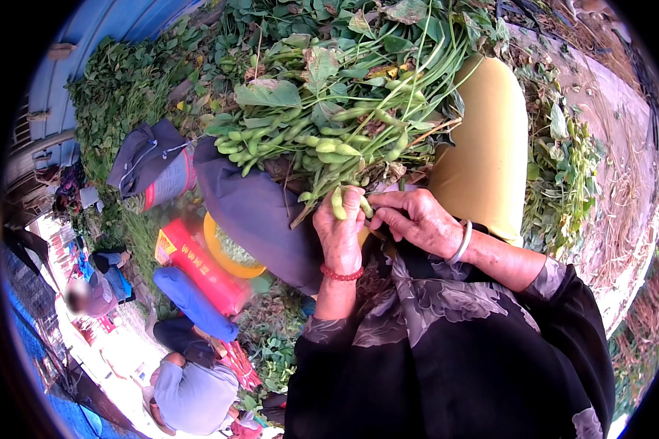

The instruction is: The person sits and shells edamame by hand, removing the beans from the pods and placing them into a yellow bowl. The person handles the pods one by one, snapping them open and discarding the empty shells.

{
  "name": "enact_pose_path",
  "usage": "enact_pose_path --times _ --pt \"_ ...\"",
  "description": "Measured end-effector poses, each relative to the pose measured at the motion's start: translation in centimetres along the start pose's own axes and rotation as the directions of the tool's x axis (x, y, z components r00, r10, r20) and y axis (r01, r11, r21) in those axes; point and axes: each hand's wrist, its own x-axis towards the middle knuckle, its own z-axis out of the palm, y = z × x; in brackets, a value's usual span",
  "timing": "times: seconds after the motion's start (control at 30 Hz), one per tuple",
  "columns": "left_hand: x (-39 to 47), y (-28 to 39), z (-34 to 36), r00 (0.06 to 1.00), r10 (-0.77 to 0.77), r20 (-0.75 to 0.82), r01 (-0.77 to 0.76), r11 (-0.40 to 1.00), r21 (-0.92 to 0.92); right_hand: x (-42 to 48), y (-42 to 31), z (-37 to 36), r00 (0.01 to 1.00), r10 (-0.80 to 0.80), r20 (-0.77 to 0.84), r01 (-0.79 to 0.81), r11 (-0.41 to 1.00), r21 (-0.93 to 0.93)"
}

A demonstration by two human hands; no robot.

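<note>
My left hand (339, 225), with a red bead bracelet, grips the stem end of a bunch of green soybean plants (329, 123). A plump soybean pod (338, 204) shows against its thumb. Right beside it, the fingertips of my right hand (417, 219) pinch at another pod (367, 207); how much of that pod they hold is partly hidden. A pale bangle circles my right wrist. The bunch, with many pods and some browned leaves, lies across my lap, between the grey-purple trouser leg (252, 203) and a yellow cloth-covered knee (486, 148).
A yellow basin (219, 249) with pale green contents stands by my left leg, beside a red package (200, 263) bearing writing. A person in a grey shirt (197, 398) sits at lower left; another person (101, 293) is farther off. Cut plants (137, 93) cover the ground.
</note>
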Motion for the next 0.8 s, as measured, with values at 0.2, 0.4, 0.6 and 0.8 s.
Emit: enact_pose_path --times 0.2,0.4,0.6,0.8 --pt "0.0 0.6 0.0 0.987 -0.141 0.076 0.147 0.986 -0.081 0.3 1.0 -0.5 0.976 0.2 0.085 -0.217 0.91 0.353" --pt "-0.2 0.2 1.0 0.996 -0.067 -0.05 0.065 0.997 -0.035 0.0 0.3 -0.1 0.999 0.003 -0.032 -0.004 1.0 -0.02" --pt "0.0 0.0 0.6 0.999 -0.019 -0.041 0.021 0.999 0.042 -0.1 -0.5 -0.6 0.998 0.048 0.032 -0.047 0.999 -0.012" --pt "-0.1 0.4 0.2 0.998 -0.013 0.061 0.009 0.998 0.059 0.5 1.0 -0.8 0.992 0.055 0.112 -0.072 0.985 0.158"
